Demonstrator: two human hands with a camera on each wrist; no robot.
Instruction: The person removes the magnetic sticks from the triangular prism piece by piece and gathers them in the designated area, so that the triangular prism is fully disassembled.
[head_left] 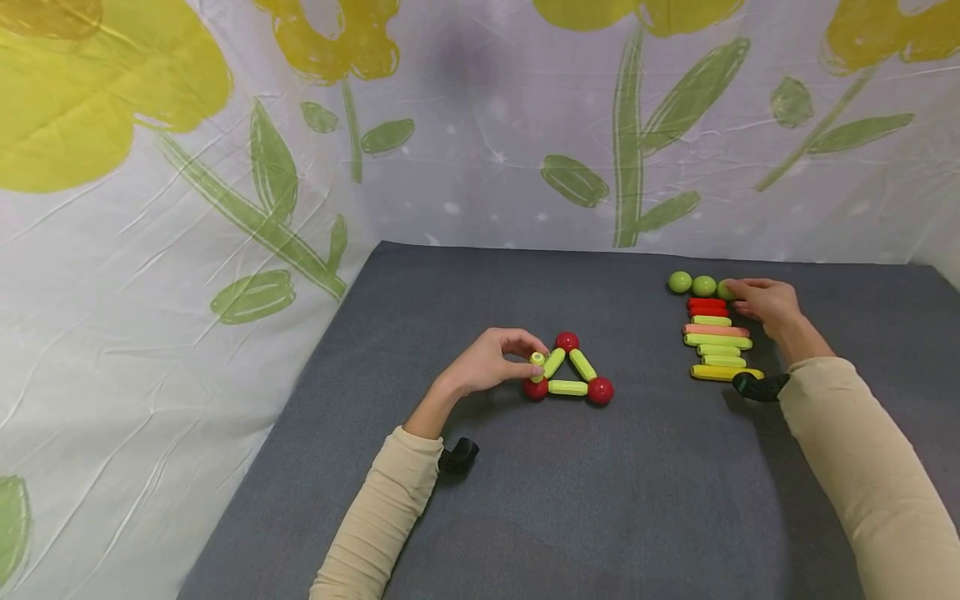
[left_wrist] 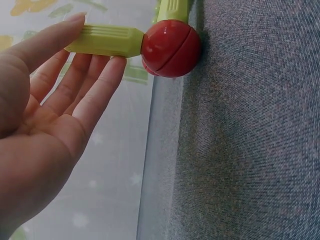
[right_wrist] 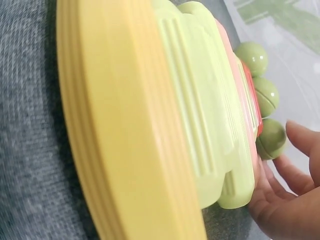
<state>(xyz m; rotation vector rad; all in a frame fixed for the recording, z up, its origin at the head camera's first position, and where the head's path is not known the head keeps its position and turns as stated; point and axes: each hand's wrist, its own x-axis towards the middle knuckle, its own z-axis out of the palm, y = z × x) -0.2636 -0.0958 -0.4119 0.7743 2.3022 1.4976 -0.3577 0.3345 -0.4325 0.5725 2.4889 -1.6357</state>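
1. Apparently, I am at the step of building upward from a flat base. My left hand [head_left: 498,362] pinches a light-green rod [head_left: 537,360] between thumb and fingers, holding it upright on the left red ball [head_left: 536,389], just left of the middle of the head view.

2. That red ball is one corner of a triangle [head_left: 567,387], which lies flat on the dark grey surface [head_left: 600,500]: three red balls joined by three light-green rods.

3. My right hand [head_left: 771,302], at the right of the head view, curls its fingers about the rightmost green ball [right_wrist: 270,142], the end one of a row of three; how firmly the thumb presses I cannot tell.

4. As I judge it, the next move calls for bringing that ball over to the upper end of my rod while my left hand keeps the rod steady; a sideways push could tip it off its corner.

5. Up close in the left wrist view, the rod shows ribs along its side and narrows where it meets the red ball, which is glossy, with a seam running round it. The green balls shine too.

6. Below them in the head view, the spare rods lie in a column: two red rods [head_left: 707,303] at the top, a salmon rod [head_left: 716,331] among light-green ones, and a yellow rod [head_left: 712,372] lowest.
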